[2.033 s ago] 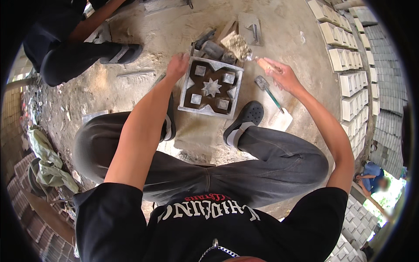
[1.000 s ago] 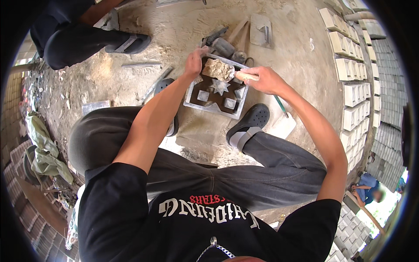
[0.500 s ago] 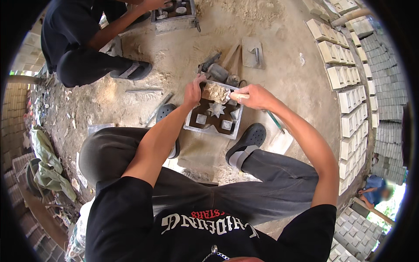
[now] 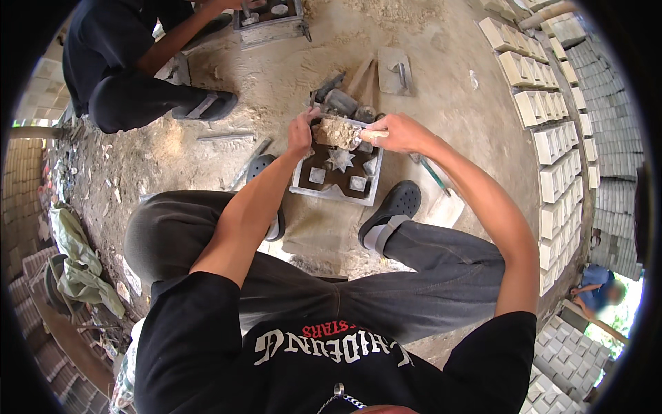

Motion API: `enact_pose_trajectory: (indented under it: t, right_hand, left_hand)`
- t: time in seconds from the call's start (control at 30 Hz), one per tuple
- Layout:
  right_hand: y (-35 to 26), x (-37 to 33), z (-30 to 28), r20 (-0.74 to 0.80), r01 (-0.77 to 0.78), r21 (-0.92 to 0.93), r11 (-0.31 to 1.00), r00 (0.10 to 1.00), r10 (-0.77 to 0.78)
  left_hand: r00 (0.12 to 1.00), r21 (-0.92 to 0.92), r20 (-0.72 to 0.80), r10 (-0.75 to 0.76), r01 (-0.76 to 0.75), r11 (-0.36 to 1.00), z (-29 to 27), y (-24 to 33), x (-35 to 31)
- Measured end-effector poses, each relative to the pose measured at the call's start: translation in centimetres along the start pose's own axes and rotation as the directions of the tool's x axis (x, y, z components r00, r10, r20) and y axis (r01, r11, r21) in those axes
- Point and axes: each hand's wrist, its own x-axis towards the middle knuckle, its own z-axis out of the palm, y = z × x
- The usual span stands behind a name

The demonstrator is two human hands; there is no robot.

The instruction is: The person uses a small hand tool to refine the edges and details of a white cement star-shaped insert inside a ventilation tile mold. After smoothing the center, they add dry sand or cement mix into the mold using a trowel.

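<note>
Between my feet a rectangular mould box [image 4: 334, 198] lies on the ground, its rim pale and dusty. Raised shapes stand inside it, among them a grey star [image 4: 340, 161] and small square blocks. My right hand [image 4: 403, 133] is closed round the light handle of a trowel [image 4: 374, 134] at the box's far right. A heap of crumbly tan mix [image 4: 336, 132] fills the far end and hides much of the trowel's blade. At the far left corner my left hand [image 4: 301, 132] is closed on the box's edge, its fingertips beside the mix.
Beyond the box lie a dark mallet-like tool [image 4: 339, 102] and a flat float [image 4: 394, 71]. A green-handled tool [image 4: 434, 176] rests to the right. Rows of cast blocks [image 4: 549, 145] line the right side. Another person [image 4: 121, 65] works at a second mould [image 4: 269, 27], far left.
The whole view has shifted slightly, so the box sits a little higher in it. Both hands keep nearly the same places on the box and trowel, with the mix still at the far end.
</note>
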Motion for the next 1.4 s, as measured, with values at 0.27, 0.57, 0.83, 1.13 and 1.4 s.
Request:
enact_pose_trajectory:
  t: [0.27,0.57,0.83,1.13,1.4]
  right_hand:
    - [0.4,0.0,0.0,-0.009,0.013,-0.033,0.999,1.0,-0.013]
    - [1.3,-1.6,0.2,0.021,0.02,0.041,0.999,1.0,-0.021]
    - [2.9,-4.1,-0.2,0.05,-0.042,0.049,0.998,0.998,0.04]
    - [2.8,-5.0,-0.2,0.018,-0.169,0.067,0.983,0.986,0.168]
    - [0.9,-3.4,-0.3,-0.001,-0.193,0.014,0.981,0.981,0.194]
  left_hand:
    - [0.989,0.098,0.053,-0.136,0.13,0.987,0.6,1.7,-0.2]
    - [0.969,0.393,0.215,0.123,-0.201,0.897,0.1,2.6,-1.8]
    - [0.936,0.694,0.352,0.012,-0.27,0.667,-0.4,4.6,-4.4]
    - [0.753,0.623,0.651,-0.093,-0.461,0.632,0.1,6.4,-5.5]
    - [0.885,0.83,0.452,-0.111,-0.371,0.416,1.5,5.2,-2.1]
